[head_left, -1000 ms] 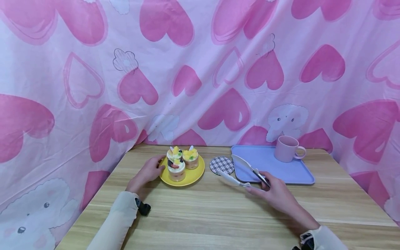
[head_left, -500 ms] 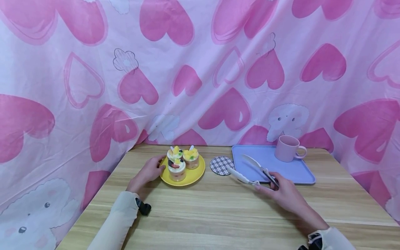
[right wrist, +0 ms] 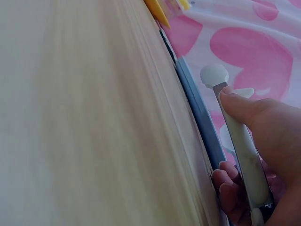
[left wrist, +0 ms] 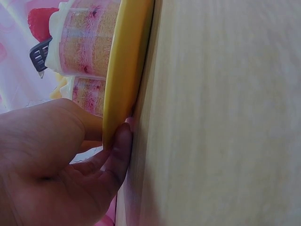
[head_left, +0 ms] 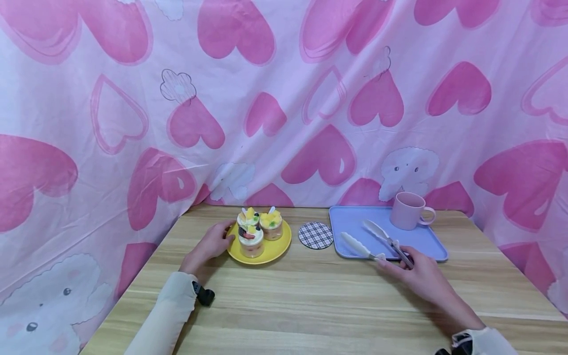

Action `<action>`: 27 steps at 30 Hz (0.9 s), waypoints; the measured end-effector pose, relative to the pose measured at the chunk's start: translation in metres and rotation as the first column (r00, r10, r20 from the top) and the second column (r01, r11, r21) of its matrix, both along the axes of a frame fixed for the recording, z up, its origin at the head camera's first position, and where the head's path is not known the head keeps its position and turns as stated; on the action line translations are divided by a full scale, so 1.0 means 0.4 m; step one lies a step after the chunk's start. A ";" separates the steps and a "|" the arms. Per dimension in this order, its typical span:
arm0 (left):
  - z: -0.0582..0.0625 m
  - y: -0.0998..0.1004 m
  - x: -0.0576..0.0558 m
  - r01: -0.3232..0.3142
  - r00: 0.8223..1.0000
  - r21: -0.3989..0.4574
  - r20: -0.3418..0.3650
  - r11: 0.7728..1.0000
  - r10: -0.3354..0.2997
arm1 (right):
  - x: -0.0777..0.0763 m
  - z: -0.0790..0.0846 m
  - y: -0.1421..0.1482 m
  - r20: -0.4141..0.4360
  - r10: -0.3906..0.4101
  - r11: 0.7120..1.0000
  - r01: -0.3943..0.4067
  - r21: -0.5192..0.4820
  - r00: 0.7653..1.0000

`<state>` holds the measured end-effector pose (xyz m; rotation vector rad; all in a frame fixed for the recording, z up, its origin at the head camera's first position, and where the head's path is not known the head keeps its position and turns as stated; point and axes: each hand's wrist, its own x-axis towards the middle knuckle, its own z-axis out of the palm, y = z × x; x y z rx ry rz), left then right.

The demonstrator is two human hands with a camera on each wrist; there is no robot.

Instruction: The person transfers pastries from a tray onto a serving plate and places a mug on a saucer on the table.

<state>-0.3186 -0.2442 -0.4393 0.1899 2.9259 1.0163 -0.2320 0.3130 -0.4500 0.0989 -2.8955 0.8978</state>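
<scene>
My left hand (head_left: 208,250) pinches the left rim of a yellow plate (head_left: 279,250), the thumb over the rim and fingers beneath it in the left wrist view. Three layered dessert cups (head_left: 251,245) with cream and fruit stand close together on the plate. On the right, my right hand (head_left: 421,276) holds a pair of food tongs (head_left: 357,246) with pale tips, thumb on one arm and fingers on the other. The tongs' arms are spread with nothing between the tips, which overlap the left part of the blue tray (head_left: 359,215) in the head view.
A pink mug (head_left: 405,212) stands at the back right of the tray. Between plate and tray lies a round checked coaster (head_left: 315,235). A pink heart-patterned cloth (head_left: 306,88) hangs behind the wooden table (head_left: 284,305).
The right hand has moved right with the tongs, whose tips have shifted from over the coaster to over the tray. The left hand and plate have stayed in place.
</scene>
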 end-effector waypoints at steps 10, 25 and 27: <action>0.005 0.001 0.001 -0.003 1.000 0.002 0.016 1.000 0.003 | 0.024 0.011 0.091 0.062 -0.063 0.998 0.063 0.010 0.996; 0.003 0.006 0.004 -0.011 1.000 -0.013 0.025 1.000 0.011 | 0.025 0.016 0.152 0.082 -0.147 0.987 0.141 0.080 0.986; 0.003 0.006 0.002 -0.008 1.000 -0.015 0.022 1.000 0.008 | 0.029 0.015 0.153 0.040 -0.141 0.987 0.138 0.079 0.989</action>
